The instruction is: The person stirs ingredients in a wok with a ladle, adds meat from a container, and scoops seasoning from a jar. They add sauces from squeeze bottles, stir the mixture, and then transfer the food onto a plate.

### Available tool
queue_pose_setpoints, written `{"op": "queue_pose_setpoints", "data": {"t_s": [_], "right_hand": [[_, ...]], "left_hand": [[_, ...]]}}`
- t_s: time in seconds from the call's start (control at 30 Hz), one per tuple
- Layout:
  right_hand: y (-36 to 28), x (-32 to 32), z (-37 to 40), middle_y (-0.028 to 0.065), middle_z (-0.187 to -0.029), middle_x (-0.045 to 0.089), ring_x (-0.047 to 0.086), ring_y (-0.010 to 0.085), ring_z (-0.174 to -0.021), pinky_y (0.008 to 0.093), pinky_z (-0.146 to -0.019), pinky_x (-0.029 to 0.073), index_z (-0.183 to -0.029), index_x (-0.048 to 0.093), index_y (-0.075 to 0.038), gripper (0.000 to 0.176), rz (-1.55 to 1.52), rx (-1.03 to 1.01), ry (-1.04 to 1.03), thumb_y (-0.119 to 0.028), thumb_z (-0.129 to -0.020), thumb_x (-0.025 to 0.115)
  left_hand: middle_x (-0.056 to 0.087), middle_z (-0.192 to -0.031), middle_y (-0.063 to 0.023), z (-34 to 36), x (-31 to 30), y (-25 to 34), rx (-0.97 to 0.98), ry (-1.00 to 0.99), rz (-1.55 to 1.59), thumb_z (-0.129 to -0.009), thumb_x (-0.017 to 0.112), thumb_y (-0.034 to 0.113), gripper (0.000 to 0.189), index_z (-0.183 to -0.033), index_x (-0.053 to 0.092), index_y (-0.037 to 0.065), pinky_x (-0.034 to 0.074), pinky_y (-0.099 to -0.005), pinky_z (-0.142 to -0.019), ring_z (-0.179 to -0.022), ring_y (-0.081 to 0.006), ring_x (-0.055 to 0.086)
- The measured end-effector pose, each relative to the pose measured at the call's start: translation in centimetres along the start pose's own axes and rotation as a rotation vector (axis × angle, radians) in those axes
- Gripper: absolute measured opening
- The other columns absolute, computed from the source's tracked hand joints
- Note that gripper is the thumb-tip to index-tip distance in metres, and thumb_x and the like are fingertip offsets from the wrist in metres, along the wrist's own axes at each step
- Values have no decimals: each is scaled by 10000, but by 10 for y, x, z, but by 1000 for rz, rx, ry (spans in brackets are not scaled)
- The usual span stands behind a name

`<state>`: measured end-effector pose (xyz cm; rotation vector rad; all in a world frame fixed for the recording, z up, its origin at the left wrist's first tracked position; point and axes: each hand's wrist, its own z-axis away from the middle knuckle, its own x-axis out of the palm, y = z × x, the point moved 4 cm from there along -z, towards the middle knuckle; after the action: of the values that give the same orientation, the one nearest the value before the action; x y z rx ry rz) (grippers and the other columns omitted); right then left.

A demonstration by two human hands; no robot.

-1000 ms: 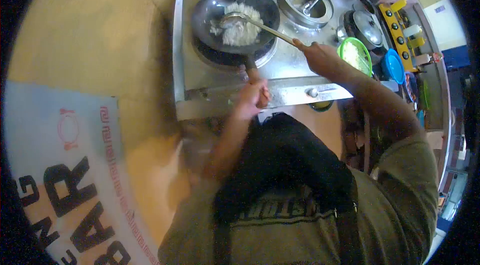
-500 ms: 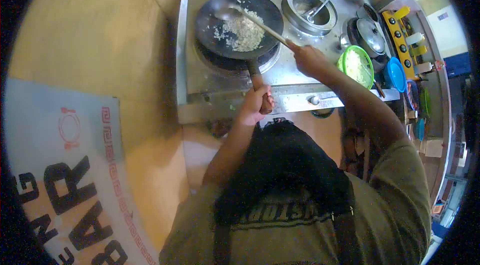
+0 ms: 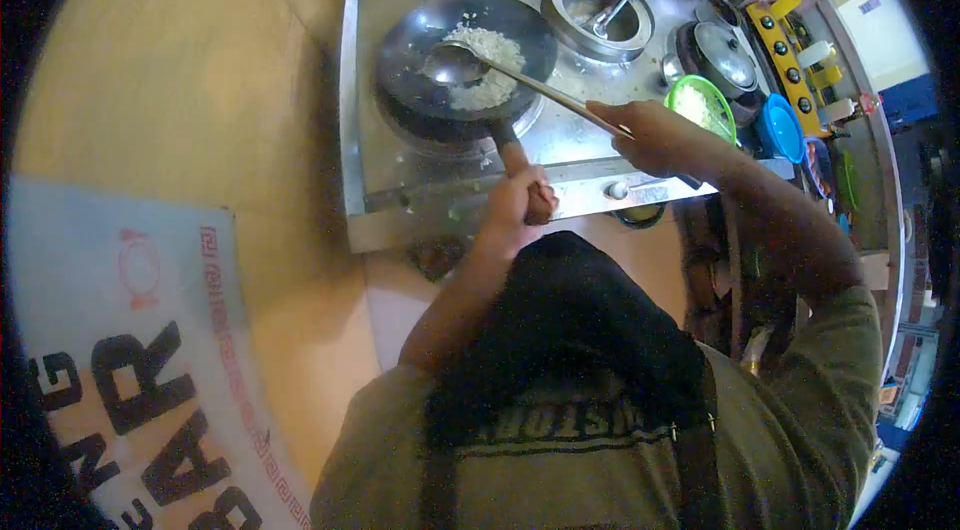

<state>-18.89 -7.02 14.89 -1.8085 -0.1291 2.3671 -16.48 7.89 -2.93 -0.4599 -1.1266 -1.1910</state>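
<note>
Banner: at the far left a pale printed banner (image 3: 150, 350) with big black letters and a red border lies against a yellow surface (image 3: 180, 80); I cannot tell whether that surface is wall or floor.
Stove: a steel stove top (image 3: 400, 165) fills the upper middle, with a raised edge on its left and a round knob (image 3: 617, 190) on its front face.
Wok: a dark wok (image 3: 420, 40) sits on the left burner, its handle (image 3: 508, 152) pointing back toward the person.
Rice: a white heap of rice (image 3: 492, 50) lies in the wok, right of centre.
Left hand: the left hand (image 3: 520, 202) is closed in a fist around the end of the wok handle, at the front edge of the stove, with the forearm bent and running up from the lower left.
Ladle: a long metal ladle (image 3: 530, 82) slants across the wok, its bowl down among the rice.
Right hand: the right hand (image 3: 650, 130) is wrapped around the far end of the ladle's shaft, over the stove's right side, with the arm stretched forward.
Pot: a steel pot (image 3: 560, 15) with a spoon in it stands behind, just right of the wok.
Right side: a green bowl (image 3: 700, 105) of pale food, a lidded pot (image 3: 725, 55), a blue dish (image 3: 785, 130) and a yellow rack (image 3: 790, 40) crowd the counter.
</note>
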Motion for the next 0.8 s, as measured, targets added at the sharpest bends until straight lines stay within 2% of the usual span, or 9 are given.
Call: {"op": "queue_pose_setpoints", "data": {"t_s": [0.13, 0.23, 0.33, 0.4, 0.43, 0.57, 0.7, 0.77, 0.8], "right_hand": [[-8, -12, 29, 236, -747, 587, 617, 332, -716, 424, -656, 480, -1320, 375, -110, 583, 54, 2, -212, -52, -752, 495], [15, 15, 27, 148, -741, 583, 611, 267, -661, 367, -539, 495, -1337, 325, -66, 616, 469, 9, -83, -58, -755, 528], [46, 64, -29, 134, -644, 584, 602, 264, -542, 391, -451, 491, -1265, 377, -19, 437, 368, -13, 146, -124, -844, 430], [42, 84, -36, 126, -645, 587, 588, 255, -493, 386, -420, 484, -1264, 365, 12, 438, 451, -194, 289, -134, -855, 426], [30, 74, -30, 119, -636, 579, 586, 252, -482, 381, -406, 479, -1250, 371, 33, 425, 374, -87, 100, -129, -860, 417], [22, 69, 14, 124, -665, 584, 604, 256, -545, 362, -440, 498, -1292, 325, 19, 468, 427, -53, -81, -124, -855, 415], [39, 144, -56, 201, -754, 587, 606, 330, -616, 435, -533, 493, -1355, 266, -98, 584, 33, 122, 155, -23, -798, 423], [30, 178, -75, 200, -854, 590, 608, 340, -760, 455, -655, 491, -1326, 342, -110, 560, -75, 126, 55, -65, -780, 455], [17, 167, -64, 179, -865, 594, 605, 332, -766, 455, -662, 486, -1280, 426, -139, 512, -169, 133, 180, -91, -772, 471]], "left_hand": [[486, -618, -53, -17, -17, 4, 28, 39, -15, -810, 546, 106, 125, -724, 470, 54, 430, -314, -499, -491, -167, 478], [483, -609, -30, -21, -21, 4, 6, 10, -40, -813, 545, 114, 116, -727, 477, 74, 424, -322, -507, -497, -154, 476], [473, -598, -26, -26, -45, 4, 19, 25, -59, -818, 545, 116, 118, -732, 477, 73, 425, -321, -498, -491, -150, 474], [456, -581, -37, -31, -52, 7, 14, 44, -73, -822, 540, 103, 120, -737, 469, 55, 430, -322, -485, -481, -157, 475], [461, -585, -37, -27, -52, 10, 13, 62, -68, -823, 542, 106, 116, -746, 471, 56, 431, -321, -478, -478, -152, 474], [459, -586, -34, -26, -58, 13, 18, 110, -139, -830, 551, 118, 116, -771, 467, 63, 429, -314, -455, -479, -142, 473], [458, -590, -20, -31, -62, 7, -10, 173, -187, -838, 565, 163, 149, -749, 474, 86, 408, -301, -440, -485, -128, 474], [533, -647, -32, -42, -102, 14, -117, 140, -538, -838, 564, 337, 237, -746, 513, 125, 455, -324, -498, -525, -156, 507], [556, -691, -42, -42, -117, 18, -135, 278, -660, -820, 560, 452, 341, -815, 554, 111, 462, -367, -548, -596, -209, 537]]}}
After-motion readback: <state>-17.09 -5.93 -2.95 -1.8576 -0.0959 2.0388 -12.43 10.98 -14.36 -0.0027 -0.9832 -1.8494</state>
